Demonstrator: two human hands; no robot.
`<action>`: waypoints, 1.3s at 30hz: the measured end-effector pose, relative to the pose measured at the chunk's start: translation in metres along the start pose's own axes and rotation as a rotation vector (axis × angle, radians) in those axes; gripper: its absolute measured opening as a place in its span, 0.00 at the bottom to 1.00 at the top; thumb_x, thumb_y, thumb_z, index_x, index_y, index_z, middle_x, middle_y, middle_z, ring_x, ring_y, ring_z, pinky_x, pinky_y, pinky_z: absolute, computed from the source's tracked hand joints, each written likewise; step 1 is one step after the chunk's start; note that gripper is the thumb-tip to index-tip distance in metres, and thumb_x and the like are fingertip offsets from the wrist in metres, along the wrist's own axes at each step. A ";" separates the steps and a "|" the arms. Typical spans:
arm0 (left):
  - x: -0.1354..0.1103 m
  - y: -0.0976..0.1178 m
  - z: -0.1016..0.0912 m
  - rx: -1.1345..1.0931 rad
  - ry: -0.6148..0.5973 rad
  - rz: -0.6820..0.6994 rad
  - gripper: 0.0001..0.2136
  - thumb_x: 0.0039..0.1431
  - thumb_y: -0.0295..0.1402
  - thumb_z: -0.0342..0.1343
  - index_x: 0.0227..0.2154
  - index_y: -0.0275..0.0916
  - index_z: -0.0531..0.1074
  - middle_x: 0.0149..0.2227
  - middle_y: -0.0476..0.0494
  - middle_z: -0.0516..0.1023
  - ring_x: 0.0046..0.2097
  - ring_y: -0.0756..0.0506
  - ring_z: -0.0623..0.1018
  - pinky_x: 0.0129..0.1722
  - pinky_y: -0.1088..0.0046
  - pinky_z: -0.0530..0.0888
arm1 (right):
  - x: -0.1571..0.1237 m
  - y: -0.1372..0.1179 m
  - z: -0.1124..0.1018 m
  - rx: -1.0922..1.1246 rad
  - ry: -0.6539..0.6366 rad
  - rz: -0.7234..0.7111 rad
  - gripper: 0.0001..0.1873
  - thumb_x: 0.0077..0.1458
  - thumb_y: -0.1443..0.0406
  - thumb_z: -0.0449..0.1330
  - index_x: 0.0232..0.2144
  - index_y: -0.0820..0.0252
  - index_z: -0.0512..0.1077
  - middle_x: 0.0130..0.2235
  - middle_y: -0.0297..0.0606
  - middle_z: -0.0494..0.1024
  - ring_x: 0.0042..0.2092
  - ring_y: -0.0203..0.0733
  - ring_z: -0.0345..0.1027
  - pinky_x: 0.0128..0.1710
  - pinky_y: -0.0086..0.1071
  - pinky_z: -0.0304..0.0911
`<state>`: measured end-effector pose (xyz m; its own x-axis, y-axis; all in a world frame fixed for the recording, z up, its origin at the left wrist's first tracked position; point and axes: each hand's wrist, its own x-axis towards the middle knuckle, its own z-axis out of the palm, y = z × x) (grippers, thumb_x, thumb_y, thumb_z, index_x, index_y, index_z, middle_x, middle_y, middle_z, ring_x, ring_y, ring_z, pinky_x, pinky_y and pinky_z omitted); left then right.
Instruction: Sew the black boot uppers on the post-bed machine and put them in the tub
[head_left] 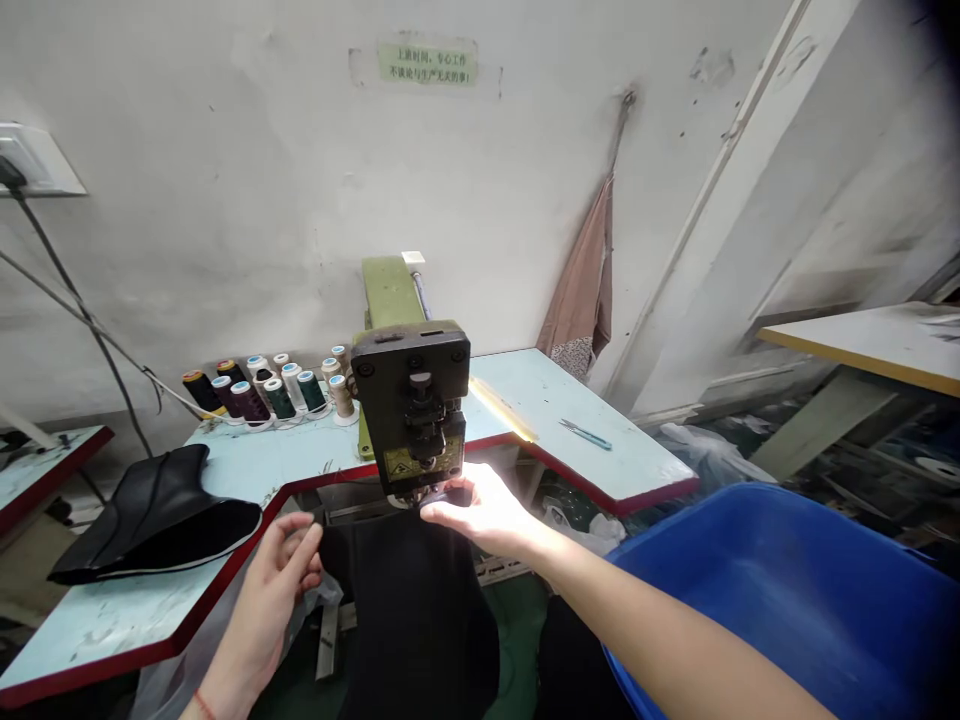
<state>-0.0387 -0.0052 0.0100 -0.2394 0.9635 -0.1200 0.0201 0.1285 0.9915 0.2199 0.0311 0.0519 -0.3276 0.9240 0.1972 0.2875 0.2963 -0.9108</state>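
Note:
A green post-bed sewing machine (pixel 409 395) stands at the middle of a pale blue table (pixel 540 400) with a red edge. A black fabric piece (pixel 420 600) hangs down from under its needle head. My right hand (pixel 480 512) rests on the top of that piece right below the head, fingers pressed together on it. My left hand (pixel 277 580) is lower left, by the table's red edge, fingers loosely curled and touching the piece's left side.
Several thread spools (pixel 270 390) line the table's back left. Black boot-shaped uppers (pixel 154 515) lie on the left wing. Blue snips (pixel 586 433) lie on the right wing. A big blue bin (pixel 787 600) sits at my right. A brown cloth (pixel 585 290) hangs on the wall.

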 end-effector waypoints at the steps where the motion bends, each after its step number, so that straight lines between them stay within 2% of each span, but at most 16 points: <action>1: 0.000 0.007 0.006 0.151 -0.049 0.108 0.20 0.48 0.53 0.61 0.40 0.46 0.73 0.33 0.49 0.74 0.32 0.47 0.73 0.31 0.71 0.73 | 0.000 0.000 0.002 -0.003 0.004 -0.014 0.07 0.49 0.64 0.66 0.33 0.60 0.77 0.37 0.38 0.81 0.40 0.47 0.75 0.44 0.37 0.68; 4: -0.003 0.031 0.031 0.601 -0.121 0.489 0.17 0.50 0.52 0.58 0.33 0.46 0.77 0.48 0.41 0.72 0.49 0.36 0.72 0.46 0.58 0.71 | -0.001 -0.001 0.007 -0.009 0.024 -0.074 0.05 0.50 0.64 0.65 0.32 0.58 0.78 0.37 0.37 0.81 0.41 0.46 0.74 0.44 0.36 0.68; 6: -0.003 0.042 0.047 0.699 -0.200 0.613 0.15 0.53 0.50 0.58 0.29 0.44 0.76 0.44 0.41 0.73 0.50 0.36 0.71 0.48 0.58 0.70 | -0.002 -0.005 0.008 -0.054 0.041 -0.126 0.04 0.52 0.64 0.64 0.32 0.57 0.78 0.36 0.37 0.81 0.40 0.45 0.74 0.45 0.36 0.67; 9: 0.000 0.046 0.058 0.614 -0.332 0.591 0.14 0.59 0.47 0.54 0.29 0.43 0.75 0.31 0.46 0.71 0.37 0.43 0.73 0.38 0.66 0.70 | -0.001 -0.010 0.002 -0.190 0.031 -0.188 0.07 0.52 0.61 0.65 0.34 0.57 0.78 0.39 0.38 0.81 0.41 0.46 0.73 0.45 0.36 0.67; 11: 0.003 0.043 0.057 0.571 -0.328 0.559 0.14 0.58 0.46 0.54 0.26 0.42 0.73 0.28 0.48 0.68 0.33 0.45 0.71 0.33 0.69 0.68 | 0.003 -0.008 -0.008 -0.223 -0.033 -0.209 0.10 0.51 0.59 0.66 0.34 0.57 0.78 0.41 0.39 0.80 0.44 0.47 0.72 0.45 0.37 0.67; 15: 0.006 0.038 0.048 0.497 -0.322 0.522 0.14 0.58 0.45 0.55 0.23 0.42 0.70 0.31 0.47 0.69 0.35 0.45 0.70 0.34 0.70 0.67 | 0.009 0.004 -0.034 -0.154 -0.186 -0.177 0.08 0.51 0.60 0.66 0.32 0.58 0.76 0.42 0.38 0.78 0.48 0.47 0.71 0.48 0.37 0.66; 18: 0.008 0.036 0.039 0.446 -0.326 0.469 0.15 0.57 0.46 0.56 0.23 0.41 0.70 0.34 0.45 0.72 0.39 0.43 0.72 0.38 0.70 0.68 | 0.008 0.008 -0.040 -0.140 -0.219 -0.136 0.08 0.51 0.60 0.66 0.29 0.58 0.75 0.39 0.36 0.78 0.44 0.44 0.72 0.44 0.34 0.67; 22: 0.013 0.031 0.024 0.409 -0.316 0.401 0.16 0.55 0.49 0.57 0.23 0.41 0.71 0.37 0.42 0.74 0.42 0.41 0.73 0.40 0.69 0.69 | 0.004 0.005 -0.027 -0.112 -0.165 -0.084 0.10 0.50 0.58 0.67 0.29 0.59 0.75 0.32 0.34 0.78 0.34 0.39 0.71 0.33 0.30 0.66; 25: 0.013 0.032 0.020 0.465 -0.270 0.426 0.16 0.55 0.49 0.57 0.23 0.41 0.73 0.34 0.42 0.75 0.39 0.41 0.73 0.38 0.69 0.69 | 0.000 0.002 -0.014 -0.115 -0.066 -0.114 0.09 0.49 0.59 0.67 0.27 0.59 0.76 0.28 0.33 0.77 0.31 0.38 0.69 0.32 0.30 0.65; 27: 0.009 0.036 0.026 0.563 -0.231 0.497 0.15 0.55 0.49 0.57 0.25 0.42 0.74 0.32 0.43 0.76 0.38 0.40 0.74 0.36 0.68 0.68 | -0.004 0.002 -0.007 -0.117 0.025 -0.144 0.09 0.49 0.60 0.67 0.26 0.60 0.76 0.28 0.34 0.77 0.31 0.39 0.69 0.33 0.31 0.64; 31: -0.001 0.046 0.048 0.708 -0.203 0.648 0.13 0.52 0.48 0.60 0.29 0.43 0.76 0.32 0.44 0.77 0.38 0.40 0.74 0.38 0.65 0.69 | -0.011 0.003 0.005 -0.125 0.145 -0.192 0.08 0.51 0.61 0.66 0.26 0.60 0.75 0.29 0.34 0.78 0.31 0.38 0.69 0.34 0.31 0.65; 34: -0.002 0.046 0.060 0.667 -0.214 0.620 0.13 0.54 0.47 0.58 0.28 0.43 0.76 0.29 0.46 0.73 0.35 0.42 0.74 0.35 0.66 0.69 | -0.013 0.006 0.010 -0.122 0.190 -0.239 0.07 0.52 0.61 0.65 0.26 0.59 0.74 0.30 0.35 0.78 0.32 0.39 0.70 0.35 0.31 0.65; 39: 0.001 0.037 0.057 0.579 -0.229 0.622 0.11 0.55 0.45 0.58 0.27 0.43 0.75 0.30 0.47 0.71 0.37 0.43 0.73 0.36 0.67 0.68 | -0.015 0.008 0.005 -0.087 0.145 -0.274 0.08 0.51 0.61 0.65 0.28 0.59 0.73 0.32 0.36 0.77 0.34 0.39 0.69 0.36 0.31 0.66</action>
<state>0.0175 0.0140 0.0438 0.1775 0.9141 0.3646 0.5859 -0.3958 0.7072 0.2226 0.0188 0.0405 -0.2733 0.8300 0.4863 0.2845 0.5526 -0.7834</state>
